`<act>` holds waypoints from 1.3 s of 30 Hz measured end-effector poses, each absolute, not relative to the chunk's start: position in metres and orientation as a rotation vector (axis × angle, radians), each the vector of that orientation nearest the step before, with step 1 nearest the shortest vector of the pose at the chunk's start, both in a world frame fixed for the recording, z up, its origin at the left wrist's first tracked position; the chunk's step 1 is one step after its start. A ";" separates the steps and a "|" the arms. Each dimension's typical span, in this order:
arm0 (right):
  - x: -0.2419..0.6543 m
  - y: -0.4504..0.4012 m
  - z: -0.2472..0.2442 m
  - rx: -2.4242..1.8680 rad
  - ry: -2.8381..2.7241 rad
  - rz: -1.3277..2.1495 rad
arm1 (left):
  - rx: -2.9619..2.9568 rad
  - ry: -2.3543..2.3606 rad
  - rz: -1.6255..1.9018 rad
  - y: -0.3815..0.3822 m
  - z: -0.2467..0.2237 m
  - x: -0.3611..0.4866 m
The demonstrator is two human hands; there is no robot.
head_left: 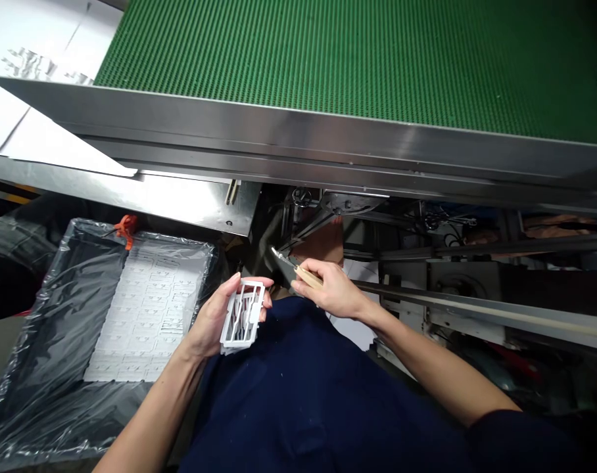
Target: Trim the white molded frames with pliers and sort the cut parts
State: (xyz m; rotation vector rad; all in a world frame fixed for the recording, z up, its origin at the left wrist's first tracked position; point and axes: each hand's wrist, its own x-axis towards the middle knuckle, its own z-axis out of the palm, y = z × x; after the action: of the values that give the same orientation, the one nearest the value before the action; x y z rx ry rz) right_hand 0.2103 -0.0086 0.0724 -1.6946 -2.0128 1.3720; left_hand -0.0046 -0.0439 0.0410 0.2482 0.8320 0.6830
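within left grip (214, 320), white frames (254, 314)

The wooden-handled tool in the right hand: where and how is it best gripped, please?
Probably by the wooden handle, from the right, as the right hand does: it looks thicker, while the slim metal end points away to the upper left.

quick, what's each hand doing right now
Left hand: closed around a white slotted plastic part.
Right hand: closed on the wooden handle of a thin metal-tipped tool.
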 end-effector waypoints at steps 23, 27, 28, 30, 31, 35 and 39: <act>0.216 -0.026 0.024 -0.738 -0.192 2.346 | 0.561 1.437 0.669 -0.014 0.014 0.005; 0.211 -0.024 0.027 -0.688 -0.170 2.361 | 0.482 1.308 0.629 -0.016 0.012 0.009; 0.210 -0.024 0.027 -0.686 -0.170 2.360 | 0.469 1.277 0.652 -0.015 0.013 0.010; 0.208 -0.024 0.027 -0.706 -0.175 2.351 | 0.456 1.215 0.734 -0.014 0.016 0.012; 0.208 -0.024 0.026 -0.723 -0.180 2.345 | 0.458 1.183 0.767 -0.014 0.018 0.012; 0.206 -0.025 0.026 -0.816 -0.190 2.336 | 0.467 1.103 0.771 -0.012 0.029 0.015; 0.206 -0.026 0.026 -0.844 -0.201 2.337 | 0.458 1.076 0.781 -0.012 0.039 0.018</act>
State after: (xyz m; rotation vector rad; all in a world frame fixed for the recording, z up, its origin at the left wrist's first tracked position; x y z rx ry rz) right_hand 0.2059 -0.0259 0.0256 -0.8443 -0.2012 2.3366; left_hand 0.0178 -0.0118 0.0395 0.4581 1.0762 0.7810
